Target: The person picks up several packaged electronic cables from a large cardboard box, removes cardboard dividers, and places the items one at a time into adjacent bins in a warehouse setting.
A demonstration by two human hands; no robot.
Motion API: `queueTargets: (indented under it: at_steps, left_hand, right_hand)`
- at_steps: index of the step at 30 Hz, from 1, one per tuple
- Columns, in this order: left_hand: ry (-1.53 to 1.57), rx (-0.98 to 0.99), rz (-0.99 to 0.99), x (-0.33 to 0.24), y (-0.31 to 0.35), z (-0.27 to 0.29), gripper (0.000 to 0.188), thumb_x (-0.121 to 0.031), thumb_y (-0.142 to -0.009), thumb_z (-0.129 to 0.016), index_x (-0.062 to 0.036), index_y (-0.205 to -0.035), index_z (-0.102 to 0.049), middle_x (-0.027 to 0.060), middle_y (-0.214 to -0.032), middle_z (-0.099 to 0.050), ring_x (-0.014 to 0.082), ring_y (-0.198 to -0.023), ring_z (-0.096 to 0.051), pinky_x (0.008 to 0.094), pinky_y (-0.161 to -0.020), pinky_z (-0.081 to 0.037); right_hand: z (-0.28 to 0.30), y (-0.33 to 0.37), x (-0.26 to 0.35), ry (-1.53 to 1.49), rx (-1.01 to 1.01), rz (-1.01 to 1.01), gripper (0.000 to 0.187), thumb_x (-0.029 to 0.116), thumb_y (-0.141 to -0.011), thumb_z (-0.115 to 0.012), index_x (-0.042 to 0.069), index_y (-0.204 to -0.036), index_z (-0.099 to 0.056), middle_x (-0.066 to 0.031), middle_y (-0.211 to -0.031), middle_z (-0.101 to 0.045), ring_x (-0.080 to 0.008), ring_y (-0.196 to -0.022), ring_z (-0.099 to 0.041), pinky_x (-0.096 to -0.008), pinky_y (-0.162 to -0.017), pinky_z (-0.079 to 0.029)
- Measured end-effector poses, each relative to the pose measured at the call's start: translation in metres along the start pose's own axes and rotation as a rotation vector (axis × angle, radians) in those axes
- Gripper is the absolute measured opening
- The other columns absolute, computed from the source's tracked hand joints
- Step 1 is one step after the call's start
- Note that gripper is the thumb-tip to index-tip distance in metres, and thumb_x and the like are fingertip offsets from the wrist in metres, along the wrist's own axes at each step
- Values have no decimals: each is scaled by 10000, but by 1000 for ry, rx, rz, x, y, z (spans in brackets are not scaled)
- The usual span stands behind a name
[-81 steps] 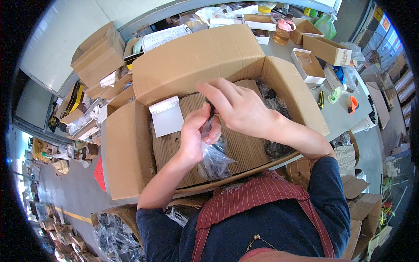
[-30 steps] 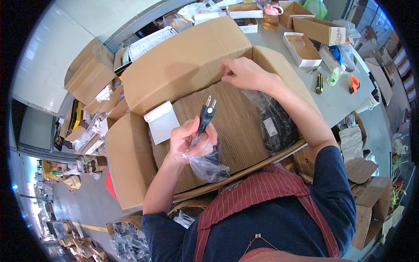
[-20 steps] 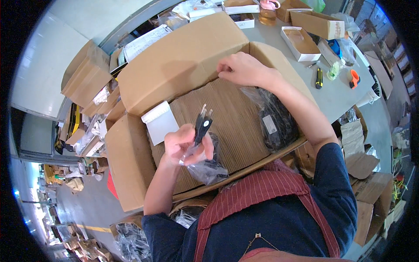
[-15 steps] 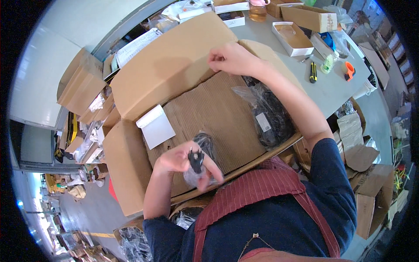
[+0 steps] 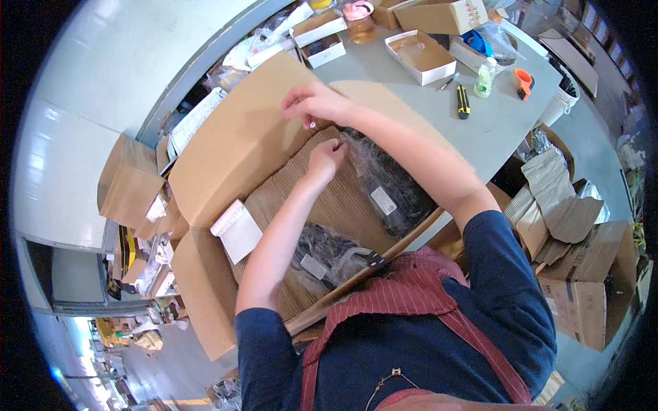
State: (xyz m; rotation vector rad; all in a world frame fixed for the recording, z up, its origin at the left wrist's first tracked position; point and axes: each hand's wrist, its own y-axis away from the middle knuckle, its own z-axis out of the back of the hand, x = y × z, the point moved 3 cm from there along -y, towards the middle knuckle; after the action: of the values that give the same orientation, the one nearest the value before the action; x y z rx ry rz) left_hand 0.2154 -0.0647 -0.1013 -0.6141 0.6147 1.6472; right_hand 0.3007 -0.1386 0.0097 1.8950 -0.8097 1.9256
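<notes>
Inside a large open carton (image 5: 205, 274), my left hand (image 5: 326, 162) is closed at the far end of a corrugated cardboard sheet (image 5: 274, 195), beside a clear bag; what its fingers hold is hidden. Above the carton's far side hovers my right hand (image 5: 315, 105), its fingers loosely bent and apart, with a tiny white spot at a fingertip. A clear bag of black items with a white label (image 5: 391, 202) fills the carton's right side. Another labelled bag of black items (image 5: 319, 260) lies on the sheet near the front wall. A white paper pad (image 5: 238, 233) rests at the left.
On the grey table (image 5: 418, 109) are a yellow-and-black utility knife (image 5: 463, 102), a small green-labelled bottle (image 5: 485, 77), an orange tape dispenser (image 5: 524, 83) and a shallow white box (image 5: 420, 57). Torn cardboard (image 5: 558, 195) and another carton (image 5: 586, 288) stand at my right.
My left hand has let go of the bagged black item with a plug, which now lies in the carton, and has moved to the far end of the sheet. The view has shifted.
</notes>
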Motion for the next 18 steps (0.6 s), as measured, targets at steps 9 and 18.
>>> queueTargets:
  at_steps: [9,18]
  left_hand:
    - [899,-2,209,-31,4,-85,323,-191,-924,-576,81,-1083,-646,113,-1056,-683,190,-932,-627,313,-830,-484]
    - [1006,-132,236,-48,61,-11,300,-156,-958,-548,55,-1152,-636,103,-1082,-686,167,-963,-642,281,-855,-487]
  right_hand:
    - [3,-6,-9,-67,3,50,253,147,-781,-659,-11,-978,-659,-82,-783,-674,-153,-542,-624,-279,-495,-494]
    - [5,4,32,-296,-20,190,383,170,-794,-683,-32,-1107,-593,-75,-871,-678,-140,-588,-625,-263,-523,-475]
